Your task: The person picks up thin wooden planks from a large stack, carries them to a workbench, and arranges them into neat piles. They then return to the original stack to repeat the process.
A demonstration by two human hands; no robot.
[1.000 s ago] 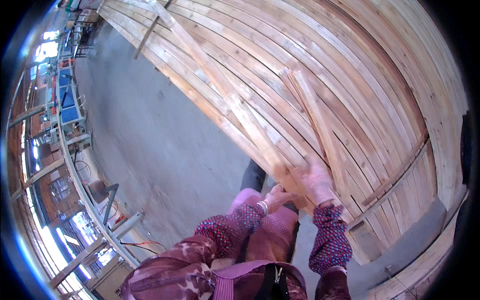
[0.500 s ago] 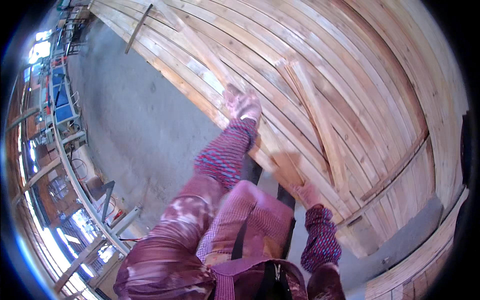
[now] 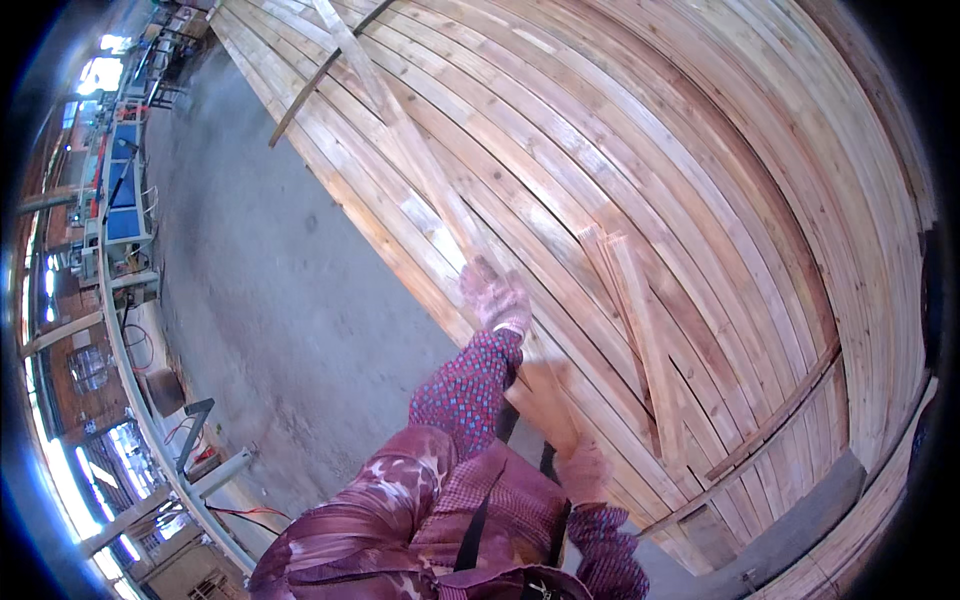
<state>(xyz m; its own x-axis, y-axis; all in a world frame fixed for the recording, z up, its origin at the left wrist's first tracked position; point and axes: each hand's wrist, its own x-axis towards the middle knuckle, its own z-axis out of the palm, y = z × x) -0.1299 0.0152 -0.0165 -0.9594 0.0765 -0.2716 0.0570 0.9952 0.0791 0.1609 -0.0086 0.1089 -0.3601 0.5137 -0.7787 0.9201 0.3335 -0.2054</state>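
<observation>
A long, narrow wooden board [image 3: 425, 165] runs from the far left toward my body, lying slantwise over a broad layer of planks [image 3: 610, 120]. My left hand [image 3: 497, 302], in a pale pinkish glove, is closed around this board partway along. Close to my waist, my right hand [image 3: 582, 470] grips what looks like the near end of the same board, in shadow between the two hands. The fingers of the right hand are partly blurred. Beside the hands, a few loose slats [image 3: 645, 345] lie at an angle on the planks.
A thin wooden strip [image 3: 325, 75] lies across the planks at the far left, another strip [image 3: 775, 420] at the right. Grey concrete floor [image 3: 290, 270] borders the stack's left edge. A machine with blue panels [image 3: 124, 180] and a curved-looking rail [image 3: 135, 370] stand further left.
The view has shifted, so the planks sit lower and more to the right. My right hand has drawn closer to my body. Both hands stay on the board.
</observation>
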